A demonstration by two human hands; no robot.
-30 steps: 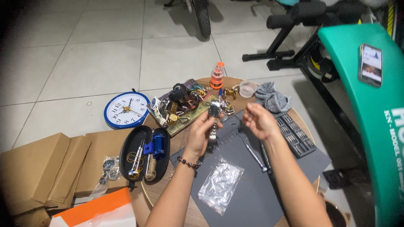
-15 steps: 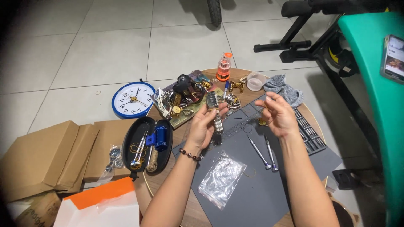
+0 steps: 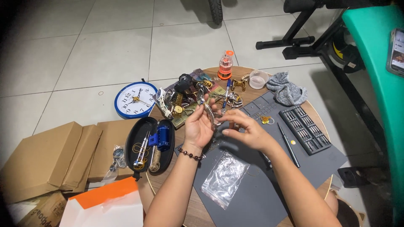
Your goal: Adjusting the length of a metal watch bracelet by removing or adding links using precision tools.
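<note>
Over the round wooden table point(image 3: 198, 210) the left hand point(image 3: 198, 128) is raised with its palm turned toward the camera, fingers curled around a silver metal-link wristwatch point(image 3: 207, 110) whose band runs up past the fingertips and down toward the palm. The right hand point(image 3: 246, 131) lies just to the right of it, its fingertips pinched together and touching the lower part of the band; whether it holds anything small of its own cannot be told. Both hands hover above the far left part of a dark grey rubber work mat point(image 3: 269, 197), so the watch sits in the air between mat and camera, near the middle of the table. On the mat, nearer the camera, lies a clear plastic zip bag point(image 3: 223, 178). To the right rests a black tray of screwdriver bits point(image 3: 305, 129). Left of the hands lies an open black oval case point(image 3: 136, 134) holding small tools. Farther away is a heap of watches and parts point(image 3: 185, 98), and on the tiled floor to the left a round blue-rimmed wall clock point(image 3: 135, 99).
</note>
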